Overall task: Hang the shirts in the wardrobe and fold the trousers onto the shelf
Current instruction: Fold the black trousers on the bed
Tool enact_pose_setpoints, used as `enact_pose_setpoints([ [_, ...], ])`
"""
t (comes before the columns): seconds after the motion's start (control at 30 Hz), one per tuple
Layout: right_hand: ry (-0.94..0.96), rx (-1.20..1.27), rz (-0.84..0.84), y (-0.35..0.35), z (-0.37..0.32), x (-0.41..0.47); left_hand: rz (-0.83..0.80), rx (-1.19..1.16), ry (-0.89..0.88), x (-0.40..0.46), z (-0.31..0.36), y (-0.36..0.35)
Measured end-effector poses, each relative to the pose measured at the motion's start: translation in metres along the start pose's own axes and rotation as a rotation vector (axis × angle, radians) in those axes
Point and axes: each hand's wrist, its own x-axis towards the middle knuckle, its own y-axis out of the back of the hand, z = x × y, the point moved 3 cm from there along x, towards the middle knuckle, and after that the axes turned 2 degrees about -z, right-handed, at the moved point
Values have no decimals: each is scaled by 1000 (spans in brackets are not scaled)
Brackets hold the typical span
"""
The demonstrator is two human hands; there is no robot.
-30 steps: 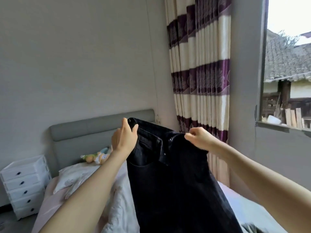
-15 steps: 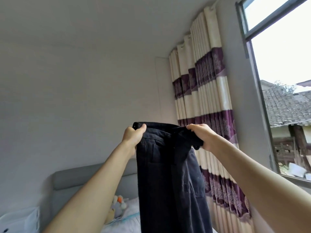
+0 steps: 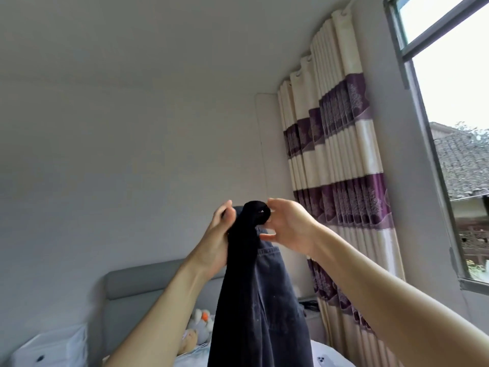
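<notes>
**Both hands hold the dark trousers up, waist bunched at the top**

Left hand (image 3: 218, 238) is raised in front of me, its fingers and thumb closed on the left side of the trousers (image 3: 258, 300) near the gathered waistband. Right hand (image 3: 287, 226) is level with it on the other side; thumb on top and fingers curled below, it cups the rolled knot of cloth at the very top.

From here I see the big surfaces first: a plain pale wall (image 3: 132, 168) and ceiling, then a pleated curtain (image 3: 341, 160) in cream with purple patterned bands, hanging beside a window (image 3: 449, 115) with a grey frame and a tiled roof outside.

The trousers hang between the two hands, long axis vertical, waist up and legs dropping out of the lower edge. The cloth is dark denim, nearly black on the left fold, faded blue-grey on the right, with a stitched pocket edge showing.

Below sits a grey padded headboard (image 3: 148, 284) of the bed, a white drawer unit (image 3: 50, 348) at lower left, and a soft toy (image 3: 201, 320) on the bedding behind the trousers.
</notes>
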Motion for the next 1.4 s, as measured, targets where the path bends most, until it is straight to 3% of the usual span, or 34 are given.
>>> enact_pose_setpoints([
  [0.1,-50,20,-145,-15,11,4,128,309,-1,-11,2,6],
  [0.17,-78,-31,-192,-20,11,5,262,389,-48,-16,5,18],
  [0.23,-12,-157,-85,-16,9,8,405,260,-110,-26,10,34],
  [0.3,142,-380,131,-5,8,10,511,89,-124,-34,16,48],
  [0.37,183,-517,256,6,15,12,506,-22,-113,-40,21,56],
  [0.5,-77,-307,-150,-1,40,20,385,-32,-113,-47,36,68],
  [0.6,-70,-205,-262,-12,37,32,341,100,-45,-52,43,88],
  [0.7,6,-334,-161,-29,41,55,350,394,134,-61,44,119],
  [0.83,62,-997,12,-58,67,93,445,1463,367,-77,48,161],
  [0.87,51,-1199,45,-66,74,102,499,1592,413,-80,48,169],
  [0.93,9,-1429,84,-87,86,124,611,1586,446,-83,46,192],
  [1.0,-46,-1321,41,-106,92,145,686,1426,456,-82,41,210],
  [1.07,-79,-990,-5,-126,91,166,772,1189,417,-78,46,229],
  [1.17,97,-642,3,-156,85,197,884,896,232,-71,70,261],
  [1.3,372,-282,47,-185,75,213,781,781,-135,-64,108,272],
  [1.4,515,-259,63,-199,70,207,722,818,-290,-77,124,267],
])
